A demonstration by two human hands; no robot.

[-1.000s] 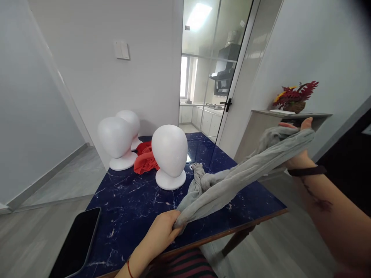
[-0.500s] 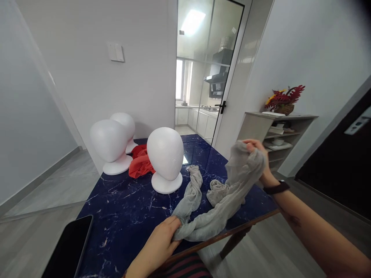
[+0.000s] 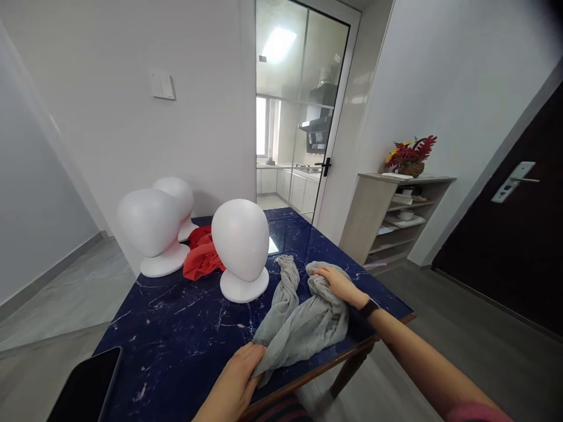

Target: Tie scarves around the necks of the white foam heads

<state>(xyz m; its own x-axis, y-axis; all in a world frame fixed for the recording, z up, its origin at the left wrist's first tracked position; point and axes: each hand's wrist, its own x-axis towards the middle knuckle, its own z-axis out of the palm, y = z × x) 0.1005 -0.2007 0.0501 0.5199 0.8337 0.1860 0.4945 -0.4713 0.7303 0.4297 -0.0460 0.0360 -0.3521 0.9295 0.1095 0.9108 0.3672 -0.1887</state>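
Note:
A long grey scarf (image 3: 303,328) lies folded and bunched near the front right edge of the table. My left hand (image 3: 240,375) is closed on its near bend, thumb and fingers pinching the cloth. On the bunched right part rests my right hand (image 3: 341,285), its fingers curled over the fabric and their tips partly sunk in the folds. One twisted end of the scarf points away from me, just right of a white foam head (image 3: 241,240) on a round base. Neither hand touches that head.
Two more foam heads, a nearer one (image 3: 149,223) and a farther one (image 3: 176,193), stand at the left back. Red cloth (image 3: 203,261) lies behind the middle head. A phone (image 3: 85,387) is at the front left of the blue marbled table (image 3: 176,334). A shelf (image 3: 373,211) stands beyond.
My right hand has come down and left from holding the scarf raised, laying that part on the table. My left hand keeps its grip. The view has turned slightly right.

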